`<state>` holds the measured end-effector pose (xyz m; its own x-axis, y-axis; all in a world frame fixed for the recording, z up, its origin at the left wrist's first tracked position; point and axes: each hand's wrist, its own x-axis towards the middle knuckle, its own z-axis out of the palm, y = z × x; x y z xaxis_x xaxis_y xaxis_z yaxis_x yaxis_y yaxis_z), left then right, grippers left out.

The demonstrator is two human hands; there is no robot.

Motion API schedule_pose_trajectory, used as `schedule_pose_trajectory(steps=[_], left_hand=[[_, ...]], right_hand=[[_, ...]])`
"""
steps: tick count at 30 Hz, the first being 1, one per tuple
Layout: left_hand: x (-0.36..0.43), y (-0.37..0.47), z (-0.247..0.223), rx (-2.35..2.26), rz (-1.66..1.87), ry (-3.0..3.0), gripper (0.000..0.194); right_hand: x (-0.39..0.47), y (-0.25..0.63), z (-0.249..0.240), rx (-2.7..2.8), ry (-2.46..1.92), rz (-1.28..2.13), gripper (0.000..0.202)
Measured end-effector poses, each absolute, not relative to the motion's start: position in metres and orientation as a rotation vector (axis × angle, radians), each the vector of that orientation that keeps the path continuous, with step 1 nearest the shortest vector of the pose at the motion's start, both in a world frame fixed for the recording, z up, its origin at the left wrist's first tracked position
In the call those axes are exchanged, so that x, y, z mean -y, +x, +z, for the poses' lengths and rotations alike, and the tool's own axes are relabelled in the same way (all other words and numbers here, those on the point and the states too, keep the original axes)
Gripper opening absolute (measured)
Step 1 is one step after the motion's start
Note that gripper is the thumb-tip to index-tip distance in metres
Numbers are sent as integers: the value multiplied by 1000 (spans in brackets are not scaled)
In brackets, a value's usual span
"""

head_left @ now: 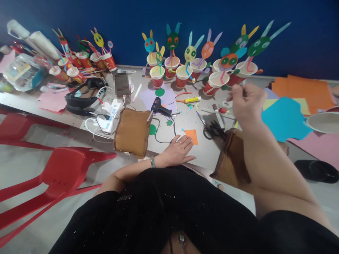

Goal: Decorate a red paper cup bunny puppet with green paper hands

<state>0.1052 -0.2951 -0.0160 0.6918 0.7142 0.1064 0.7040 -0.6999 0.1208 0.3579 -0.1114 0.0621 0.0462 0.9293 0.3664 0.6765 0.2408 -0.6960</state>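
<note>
Head view: flat orange paper square (194, 137); left hand (180, 150) overlapping

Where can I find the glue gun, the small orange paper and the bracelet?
Glue gun (158, 105): head view, on its black body.
Small orange paper (193, 137): head view, on its uncovered surface.
Bracelet (153, 162): head view, on the front of its band.
</note>
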Motion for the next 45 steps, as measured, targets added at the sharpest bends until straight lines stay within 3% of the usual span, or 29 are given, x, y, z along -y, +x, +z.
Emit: schedule_pose_trajectory(steps=[3, 8, 11, 15, 18, 24, 27, 34, 40, 45], left_hand=[[294, 104, -16, -1165, 258, 2823, 62], [294, 105, -16, -1175, 247, 2814, 59], [294, 105, -16, -1178, 254, 2819, 59], [295, 105, -16, -1185, 269, 2810, 56], [295, 105, -17, -1188, 277, 2803, 57], [296, 104, -19, -1207, 305, 2819, 59], [297, 105, -20, -1260, 315, 2814, 55], [298, 105, -22, -1301, 334, 2784, 49], [299, 104, -28, -1300, 308, 2831, 50], [299, 103, -25, -1301, 325, 2831, 52]], right_hand=[[115, 363, 71, 1593, -1474, 362, 17], [119, 380, 73, 1434, -1442, 398, 38], [116, 390, 68, 1654, -1619, 342, 22], [104, 388, 58, 2039, -2131, 220, 41], [94, 380, 53, 2187, -2281, 260, 55], [92, 366, 54, 2262, -2325, 307, 23], [93, 366, 52, 2221, -2323, 394, 18], [127, 383, 68, 2031, -2043, 257, 35], [190, 354, 66, 2085, -1462, 896, 31], [210, 324, 35, 2189, -1335, 879, 35]])
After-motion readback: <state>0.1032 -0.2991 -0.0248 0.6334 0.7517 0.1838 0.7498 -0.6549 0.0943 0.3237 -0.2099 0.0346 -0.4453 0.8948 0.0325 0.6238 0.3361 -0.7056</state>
